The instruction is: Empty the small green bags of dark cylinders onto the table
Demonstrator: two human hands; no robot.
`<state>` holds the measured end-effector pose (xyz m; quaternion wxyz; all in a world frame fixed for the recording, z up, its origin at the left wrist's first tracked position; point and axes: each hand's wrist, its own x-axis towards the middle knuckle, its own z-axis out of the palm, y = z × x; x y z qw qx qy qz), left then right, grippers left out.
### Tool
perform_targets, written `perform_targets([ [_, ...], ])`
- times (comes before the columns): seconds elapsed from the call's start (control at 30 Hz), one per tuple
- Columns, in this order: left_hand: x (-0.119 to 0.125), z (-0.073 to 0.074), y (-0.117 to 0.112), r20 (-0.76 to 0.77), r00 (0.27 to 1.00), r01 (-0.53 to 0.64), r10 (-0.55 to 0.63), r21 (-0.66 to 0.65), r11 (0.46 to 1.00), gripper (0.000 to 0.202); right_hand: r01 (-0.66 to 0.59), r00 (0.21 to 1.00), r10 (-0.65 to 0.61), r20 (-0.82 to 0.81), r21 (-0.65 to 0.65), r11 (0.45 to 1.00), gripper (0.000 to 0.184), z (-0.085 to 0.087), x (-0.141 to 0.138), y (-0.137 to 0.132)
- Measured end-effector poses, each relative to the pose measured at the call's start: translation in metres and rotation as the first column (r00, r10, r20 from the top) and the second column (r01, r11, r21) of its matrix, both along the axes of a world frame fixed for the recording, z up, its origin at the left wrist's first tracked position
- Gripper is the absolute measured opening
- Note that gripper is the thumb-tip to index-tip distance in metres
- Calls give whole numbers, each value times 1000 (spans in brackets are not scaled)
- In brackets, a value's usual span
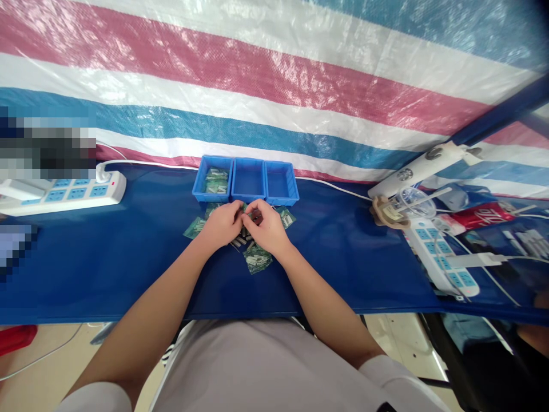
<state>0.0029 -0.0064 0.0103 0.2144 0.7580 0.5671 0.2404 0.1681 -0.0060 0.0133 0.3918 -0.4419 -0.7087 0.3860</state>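
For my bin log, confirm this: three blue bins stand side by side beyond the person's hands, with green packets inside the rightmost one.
The bin is wrong: the head view shows the green packets inside the leftmost bin, not the rightmost bin. The rest stands.

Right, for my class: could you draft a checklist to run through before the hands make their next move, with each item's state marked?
1. Both hands in view: ok; the left hand and right hand meet in front of the boxes.
2. What the fingertips hold: cannot tell; too small and partly hidden.
3. Boxes in a row: ok; left box, middle box and right box stand side by side.
4. Packets all together: not ok; some lie in the left box, others, like the front packet, on the table.
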Motion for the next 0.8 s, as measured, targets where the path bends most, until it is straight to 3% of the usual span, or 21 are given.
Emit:
perform_targets([
  [0.8,0,0,1,0,1000,0,0,0,1000,14,-9,1000,9,20,3,1000,6,1,1,0],
])
